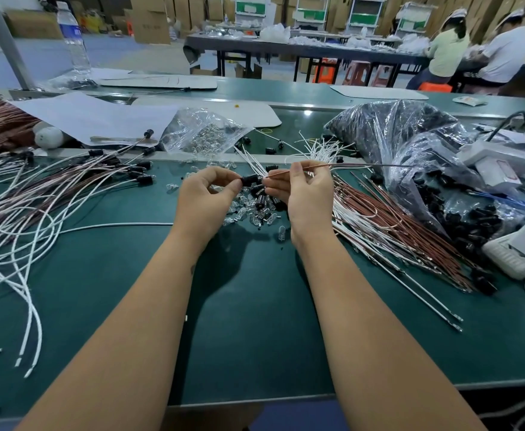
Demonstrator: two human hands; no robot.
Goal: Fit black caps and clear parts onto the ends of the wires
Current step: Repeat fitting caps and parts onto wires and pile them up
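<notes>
Her left hand point(206, 189) pinches a small black plastic cap point(250, 181) steady above the green mat point(255, 306), while her right hand point(306, 189) grips a thin brown wire point(332, 167), feeding its end in

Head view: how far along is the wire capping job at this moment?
Done: a pile of capped wires lies on the left. In hand: the left hand pinches a black cap, and the right hand feeds a brown wire toward it. Left: a large heap of uncapped wires on the right, plus loose caps and clear parts between the hands.
</notes>
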